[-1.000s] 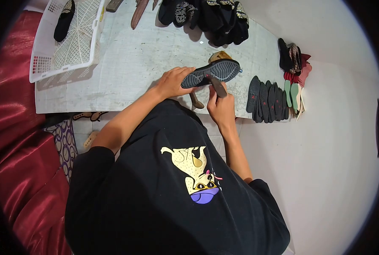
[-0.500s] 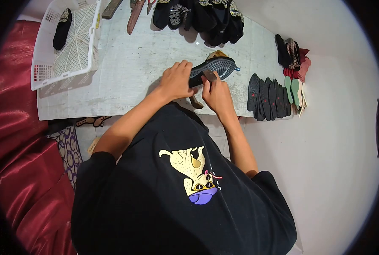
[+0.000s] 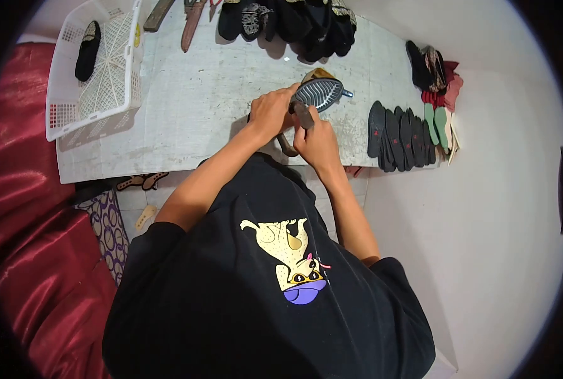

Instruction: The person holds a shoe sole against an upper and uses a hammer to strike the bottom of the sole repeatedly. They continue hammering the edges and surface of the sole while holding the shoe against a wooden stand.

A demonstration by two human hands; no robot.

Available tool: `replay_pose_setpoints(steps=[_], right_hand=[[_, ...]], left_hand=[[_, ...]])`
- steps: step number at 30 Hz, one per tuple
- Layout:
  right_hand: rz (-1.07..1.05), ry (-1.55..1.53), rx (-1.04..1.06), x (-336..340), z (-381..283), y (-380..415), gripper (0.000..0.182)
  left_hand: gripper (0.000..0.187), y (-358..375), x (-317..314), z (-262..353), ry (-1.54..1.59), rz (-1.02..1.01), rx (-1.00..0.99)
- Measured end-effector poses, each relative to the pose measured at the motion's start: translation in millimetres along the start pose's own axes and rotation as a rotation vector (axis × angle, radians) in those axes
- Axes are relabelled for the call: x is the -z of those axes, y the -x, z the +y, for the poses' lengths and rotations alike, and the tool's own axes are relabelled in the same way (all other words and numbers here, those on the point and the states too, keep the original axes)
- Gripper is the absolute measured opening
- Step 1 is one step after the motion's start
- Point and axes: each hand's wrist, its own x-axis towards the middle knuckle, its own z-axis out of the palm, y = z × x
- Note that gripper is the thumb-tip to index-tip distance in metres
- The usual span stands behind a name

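Note:
A shoe with a black ridged sole (image 3: 320,95) lies sole up near the table's front, its toe pointing right. My left hand (image 3: 271,114) is wrapped over its heel end and hides that part. In my right hand (image 3: 316,140) is a hammer (image 3: 303,116), its dark blunt head at the sole's near edge; the handle is mostly hidden by my fingers. A curved metal piece (image 3: 286,146) shows below, between my hands. Past the sole is a tan-gold piece (image 3: 318,74), and a blue-grey metal tip (image 3: 347,93) sticks out at the right.
Black shoes (image 3: 288,25) are heaped at the table's back. Black insoles (image 3: 401,139) stand in a row on the right, beside green insoles (image 3: 441,123). A white basket (image 3: 130,82) at left holds one shoe (image 3: 88,52). Pliers and a brown-sheathed tool (image 3: 194,25) lie at the back.
The shoe has tilted, so less of its sole length shows. My left hand has shifted right along it, and the hammer head has moved slightly left. The whole view has shifted a little.

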Motion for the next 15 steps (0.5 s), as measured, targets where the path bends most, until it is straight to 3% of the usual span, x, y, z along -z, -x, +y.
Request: replay_pose_setpoints(steps=[2, 4, 6, 15], right_hand=[[-0.088, -0.021, -0.077, 5.7, -1.1, -3.7, 0.028], [-0.032, -0.078, -0.031, 3.0, 6.5, 3.3, 0.029], [-0.011, -0.026, -0.07, 4.2, 9.4, 5.8, 0.016], [-0.11, -0.104, -0.103, 29.0, 19.9, 4.2, 0.02]], left_hand=[[0.077, 0.1, 1.2, 3.2, -0.01, 0.018, 0.04], [0.076, 0.1, -0.2, 3.8, -0.031, 0.01, 0.048], [0.083, -1.7, 0.8, 7.0, -0.07, 0.012, 0.056], [0.082, -0.7, -3.9, 16.8, -0.057, 0.023, 0.127]])
